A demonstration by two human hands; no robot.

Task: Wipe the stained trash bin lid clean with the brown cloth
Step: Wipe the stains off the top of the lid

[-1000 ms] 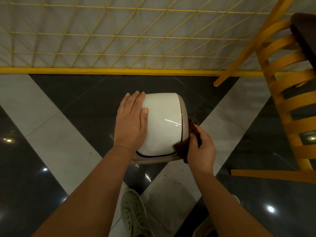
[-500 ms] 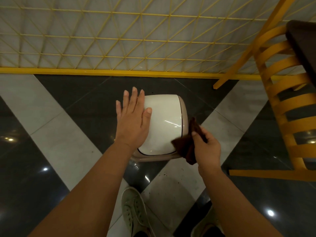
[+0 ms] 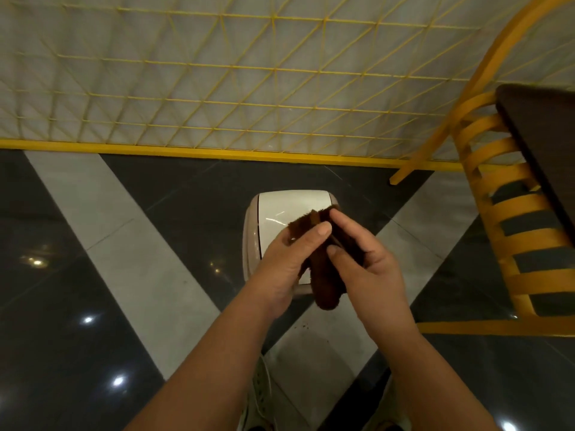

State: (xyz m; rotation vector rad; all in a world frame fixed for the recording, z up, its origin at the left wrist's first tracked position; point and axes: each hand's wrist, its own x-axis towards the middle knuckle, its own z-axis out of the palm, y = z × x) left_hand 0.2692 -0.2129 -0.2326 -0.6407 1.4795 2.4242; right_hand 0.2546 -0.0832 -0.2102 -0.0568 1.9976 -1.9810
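Note:
The white trash bin lid (image 3: 289, 209) with a beige rim sits on the bin in the middle of the floor, glossy, its near half hidden behind my hands. The folded brown cloth (image 3: 322, 275) is held above the lid between both hands. My left hand (image 3: 287, 262) pinches its left side, thumb on top. My right hand (image 3: 370, 265) grips the right side, fingers curled around the folds. Neither hand touches the lid.
A yellow slatted chair (image 3: 516, 213) with a dark seat stands at the right. A yellow wire grid fence (image 3: 217, 88) on a yellow base rail runs behind the bin. Dark and pale glossy floor tiles (image 3: 140, 259) surround it; crumbs lie near my shoes (image 3: 258, 396).
My left hand left the lid and came over to the cloth. My right hand lifted the cloth off the lid's right edge; both now hold it above the bin.

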